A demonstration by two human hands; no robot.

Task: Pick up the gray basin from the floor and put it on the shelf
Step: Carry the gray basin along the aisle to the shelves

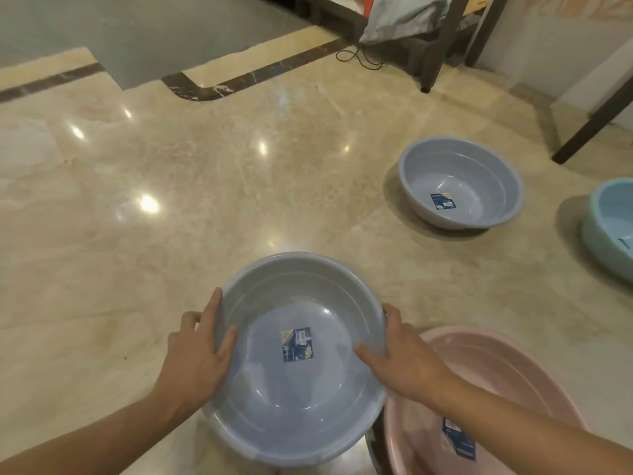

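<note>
A round gray basin [298,399] with a blue label stuck on its bottom is right below me, held at both sides. My left hand [198,351] grips its left rim, thumb inside the bowl. My right hand [400,351] grips the right rim the same way. Whether the basin rests on the floor or hangs just above it I cannot tell. A dark metal shelf [442,46] stands at the top right, its legs on the floor and a grey bag on its low level.
A second gray basin [460,183] sits on the marble floor to the right. A pink basin [507,382] lies close under my right forearm. A light blue basin [613,228] is at the right edge. A black cable [359,56] loops near the shelf.
</note>
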